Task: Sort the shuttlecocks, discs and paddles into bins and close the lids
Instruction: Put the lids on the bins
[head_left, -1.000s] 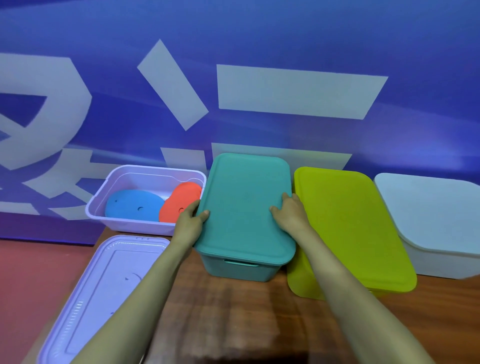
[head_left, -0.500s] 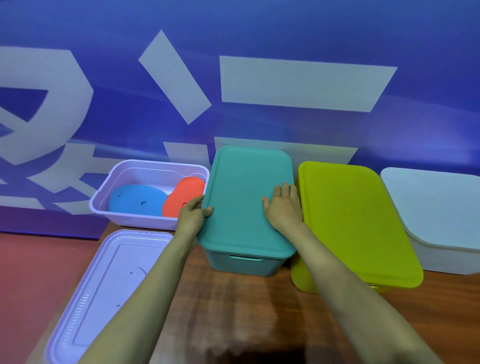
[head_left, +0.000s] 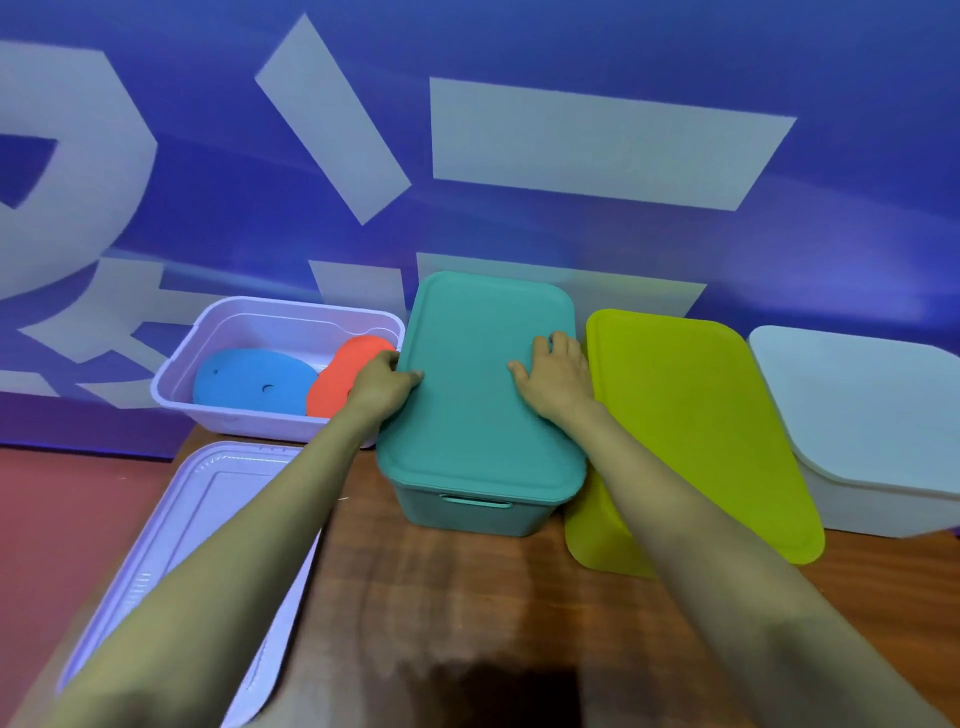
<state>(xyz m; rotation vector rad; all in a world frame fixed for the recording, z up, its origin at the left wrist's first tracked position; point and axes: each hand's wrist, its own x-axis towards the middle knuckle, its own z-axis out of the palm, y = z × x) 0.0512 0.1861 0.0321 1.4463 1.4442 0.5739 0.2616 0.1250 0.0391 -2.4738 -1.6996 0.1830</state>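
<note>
Lilac plastic is met first at the lower left of the frame: a loose lid (head_left: 156, 545) is laid flat on the wooden table (head_left: 467, 597), probably because its bin (head_left: 260, 322), just above it, is not closed yet. In this open bin a blue disc (head_left: 249, 379) and an orange disc (head_left: 337, 379) are seen, touching each other.

At the centre, the left edge of the teal lid (head_left: 483, 415) is gripped by the left hand (head_left: 382, 387), thumb on top, it seems to keep the lid lined up. The right hand (head_left: 558, 379) is laid flat on the same lid with straight fingers, most likely to press it onto the teal bin (head_left: 467, 512).

Further right, a green lid (head_left: 696, 415) and a white lid (head_left: 857, 405) are set over their bins. What is kept in the three covered bins cannot be told.
</note>
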